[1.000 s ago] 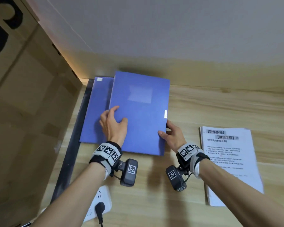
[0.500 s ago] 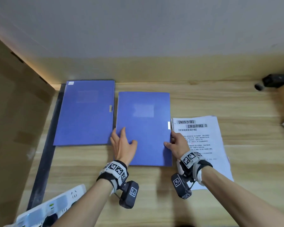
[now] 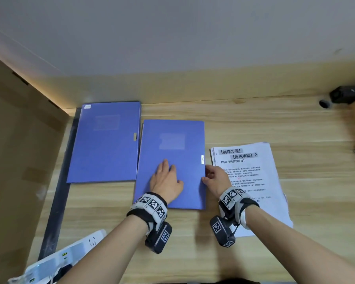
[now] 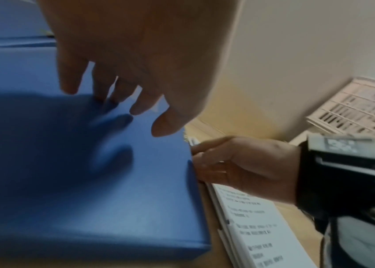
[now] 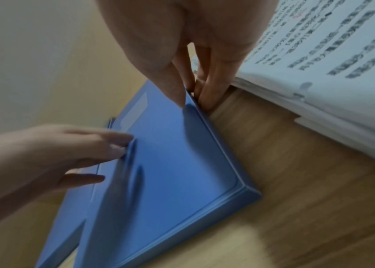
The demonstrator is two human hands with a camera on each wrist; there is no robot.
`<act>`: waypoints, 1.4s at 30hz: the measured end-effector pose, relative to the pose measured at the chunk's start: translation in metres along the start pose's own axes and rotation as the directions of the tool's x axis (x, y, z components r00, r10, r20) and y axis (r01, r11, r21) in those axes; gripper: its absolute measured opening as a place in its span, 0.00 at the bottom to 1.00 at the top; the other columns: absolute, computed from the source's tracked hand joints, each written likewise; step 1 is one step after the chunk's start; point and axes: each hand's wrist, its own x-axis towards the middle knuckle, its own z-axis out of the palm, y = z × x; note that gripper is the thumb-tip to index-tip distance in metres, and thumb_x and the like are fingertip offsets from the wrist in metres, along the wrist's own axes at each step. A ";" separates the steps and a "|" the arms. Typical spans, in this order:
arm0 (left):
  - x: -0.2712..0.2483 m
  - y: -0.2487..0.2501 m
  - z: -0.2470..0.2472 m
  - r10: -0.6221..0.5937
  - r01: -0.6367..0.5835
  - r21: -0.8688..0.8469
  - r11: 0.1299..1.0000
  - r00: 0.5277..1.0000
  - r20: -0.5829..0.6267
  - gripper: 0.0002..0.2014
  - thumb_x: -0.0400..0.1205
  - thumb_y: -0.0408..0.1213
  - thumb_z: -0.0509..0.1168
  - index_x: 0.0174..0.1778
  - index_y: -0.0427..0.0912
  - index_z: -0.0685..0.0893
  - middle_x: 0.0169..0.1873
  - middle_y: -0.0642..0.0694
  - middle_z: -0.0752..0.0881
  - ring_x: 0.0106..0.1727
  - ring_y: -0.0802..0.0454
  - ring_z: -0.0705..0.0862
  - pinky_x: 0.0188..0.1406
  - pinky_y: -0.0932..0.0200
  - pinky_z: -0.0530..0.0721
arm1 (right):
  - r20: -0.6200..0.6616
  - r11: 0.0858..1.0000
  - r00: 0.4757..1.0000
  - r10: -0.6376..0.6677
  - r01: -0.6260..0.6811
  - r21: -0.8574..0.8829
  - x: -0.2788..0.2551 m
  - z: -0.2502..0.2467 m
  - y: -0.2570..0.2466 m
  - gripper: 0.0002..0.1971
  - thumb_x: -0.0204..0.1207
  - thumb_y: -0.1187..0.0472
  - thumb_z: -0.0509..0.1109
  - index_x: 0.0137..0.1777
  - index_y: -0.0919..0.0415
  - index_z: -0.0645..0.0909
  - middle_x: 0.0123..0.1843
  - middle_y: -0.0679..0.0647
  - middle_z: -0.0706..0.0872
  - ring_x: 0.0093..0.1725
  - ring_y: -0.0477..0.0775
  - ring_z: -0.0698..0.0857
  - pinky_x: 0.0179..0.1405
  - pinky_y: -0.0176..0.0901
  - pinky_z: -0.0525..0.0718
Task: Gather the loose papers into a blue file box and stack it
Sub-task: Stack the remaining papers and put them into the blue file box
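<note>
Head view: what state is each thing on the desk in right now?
Nearer blue file box: closed, flat on the desk.
Farther blue file box: closed, flat, clasp on its right edge.
White printed paper stack: loose, outside both boxes.
Left hand: resting on the nearer box's lid.
Right hand: pinching that lid's right edge.
</note>
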 end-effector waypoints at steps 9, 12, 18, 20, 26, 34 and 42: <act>0.031 0.059 0.000 0.007 -0.020 0.267 0.964 0.999 0.051 0.24 0.84 0.56 0.53 0.56 0.39 0.84 0.60 0.39 0.83 0.62 0.37 0.80 0.56 0.49 0.75 | -0.154 0.963 0.988 0.026 0.017 0.270 0.003 -0.034 0.033 0.16 0.75 0.73 0.66 0.58 0.57 0.84 0.54 0.55 0.88 0.55 0.59 0.88 0.59 0.55 0.86; 0.041 0.070 0.007 -0.070 0.049 0.239 0.970 0.995 0.078 0.30 0.78 0.69 0.52 0.34 0.43 0.77 0.47 0.42 0.85 0.53 0.38 0.82 0.57 0.48 0.78 | -0.165 0.953 0.985 0.043 0.009 0.302 0.004 -0.048 0.051 0.16 0.75 0.74 0.66 0.55 0.54 0.84 0.55 0.55 0.90 0.55 0.57 0.88 0.59 0.57 0.87; 0.047 0.076 -0.001 -0.165 0.162 0.081 0.983 0.986 0.031 0.31 0.75 0.71 0.56 0.28 0.44 0.72 0.34 0.45 0.79 0.42 0.41 0.79 0.43 0.54 0.76 | -0.150 0.956 0.988 0.033 0.013 0.292 0.004 -0.064 0.065 0.15 0.77 0.72 0.65 0.58 0.57 0.84 0.54 0.52 0.88 0.55 0.52 0.87 0.57 0.51 0.87; 0.043 0.074 -0.007 -0.191 0.191 0.001 0.982 0.981 0.023 0.29 0.76 0.69 0.57 0.29 0.43 0.73 0.33 0.45 0.80 0.42 0.40 0.79 0.40 0.54 0.75 | -0.137 0.958 0.990 0.030 0.010 0.287 0.004 -0.068 0.064 0.15 0.78 0.72 0.65 0.59 0.56 0.84 0.55 0.51 0.88 0.55 0.52 0.87 0.56 0.50 0.88; 0.014 0.060 -0.048 -0.221 0.249 -0.388 0.887 0.968 0.116 0.24 0.73 0.61 0.63 0.28 0.44 0.67 0.28 0.47 0.72 0.32 0.45 0.73 0.31 0.56 0.72 | -0.087 0.972 0.995 -0.049 0.068 0.226 0.006 -0.069 0.041 0.13 0.77 0.71 0.65 0.57 0.57 0.85 0.54 0.52 0.88 0.51 0.53 0.88 0.56 0.53 0.88; -0.055 -0.006 -0.140 -0.138 0.087 -0.794 0.601 0.990 0.004 0.14 0.79 0.25 0.58 0.56 0.37 0.85 0.47 0.48 0.89 0.51 0.47 0.85 0.37 0.44 0.92 | 0.207 0.945 0.946 -0.250 0.285 -0.158 0.008 -0.029 -0.010 0.22 0.74 0.65 0.65 0.68 0.60 0.82 0.68 0.59 0.83 0.67 0.61 0.82 0.71 0.51 0.77; -0.084 -0.069 -0.141 -0.061 0.249 0.440 0.863 0.915 -0.399 0.47 0.77 0.31 0.70 0.87 0.49 0.48 0.86 0.36 0.37 0.87 0.36 0.46 0.76 0.33 0.66 | 0.329 0.613 0.901 -0.283 0.434 -0.660 -0.003 0.006 -0.026 0.22 0.75 0.52 0.61 0.70 0.47 0.77 0.81 0.54 0.65 0.80 0.62 0.62 0.74 0.56 0.72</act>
